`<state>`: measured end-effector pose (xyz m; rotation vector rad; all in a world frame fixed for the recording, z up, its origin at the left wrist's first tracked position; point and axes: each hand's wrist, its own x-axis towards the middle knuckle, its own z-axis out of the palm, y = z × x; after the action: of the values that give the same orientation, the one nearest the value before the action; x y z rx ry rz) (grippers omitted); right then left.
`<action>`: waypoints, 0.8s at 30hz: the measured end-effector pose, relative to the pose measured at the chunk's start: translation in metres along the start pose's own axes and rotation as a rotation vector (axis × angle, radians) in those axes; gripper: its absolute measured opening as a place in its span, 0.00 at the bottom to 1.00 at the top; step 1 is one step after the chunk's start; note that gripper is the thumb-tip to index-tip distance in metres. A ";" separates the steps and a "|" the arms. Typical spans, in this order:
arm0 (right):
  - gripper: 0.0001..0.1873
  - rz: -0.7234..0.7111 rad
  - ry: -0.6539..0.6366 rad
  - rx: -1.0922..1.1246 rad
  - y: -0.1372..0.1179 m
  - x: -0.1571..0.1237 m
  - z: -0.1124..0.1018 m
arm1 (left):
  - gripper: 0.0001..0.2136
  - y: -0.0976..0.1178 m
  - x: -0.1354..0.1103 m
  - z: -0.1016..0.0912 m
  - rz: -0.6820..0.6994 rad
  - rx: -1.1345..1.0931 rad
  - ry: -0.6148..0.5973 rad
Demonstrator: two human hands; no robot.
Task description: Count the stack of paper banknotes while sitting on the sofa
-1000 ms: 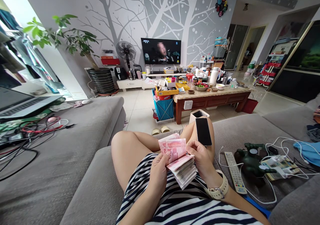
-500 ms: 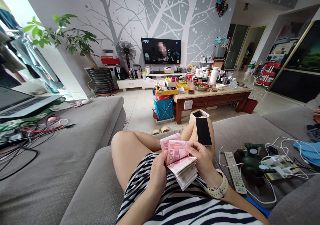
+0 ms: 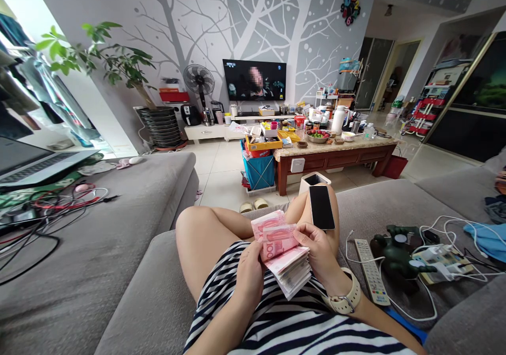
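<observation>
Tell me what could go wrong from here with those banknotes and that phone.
The left grip holds the stack of banknotes at one side while its lower ends spread apart, so loose ones might slip out.

The right grip pinches a pink note by its upper corner; a hard pull could crease or tear it.

The phone lies unheld on the right leg, so a shift of that leg could slide it off.

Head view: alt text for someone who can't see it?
Left hand grips a wad of pink banknotes over striped clothing; right hand pinches one raised note. A phone rests on the right leg, a remote on the sofa.
</observation>
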<state>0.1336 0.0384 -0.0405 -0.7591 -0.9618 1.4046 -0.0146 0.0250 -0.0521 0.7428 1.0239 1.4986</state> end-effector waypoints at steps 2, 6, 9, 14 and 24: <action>0.12 -0.002 -0.007 0.003 0.001 0.000 0.000 | 0.09 0.000 0.000 0.000 -0.010 -0.011 0.001; 0.12 -0.024 -0.009 -0.003 0.001 0.000 -0.001 | 0.09 0.000 -0.001 0.000 -0.022 -0.023 0.000; 0.13 -0.027 -0.003 -0.007 0.001 -0.001 -0.001 | 0.09 0.000 -0.002 0.001 -0.036 -0.031 -0.007; 0.16 -0.016 -0.010 -0.022 0.000 -0.003 -0.001 | 0.10 0.003 -0.002 0.002 -0.070 -0.085 -0.041; 0.15 -0.032 0.027 -0.059 -0.001 0.000 -0.001 | 0.11 0.001 -0.003 0.002 -0.075 -0.099 -0.075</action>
<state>0.1347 0.0384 -0.0395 -0.8015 -0.9941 1.3394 -0.0133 0.0226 -0.0500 0.6784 0.9055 1.4353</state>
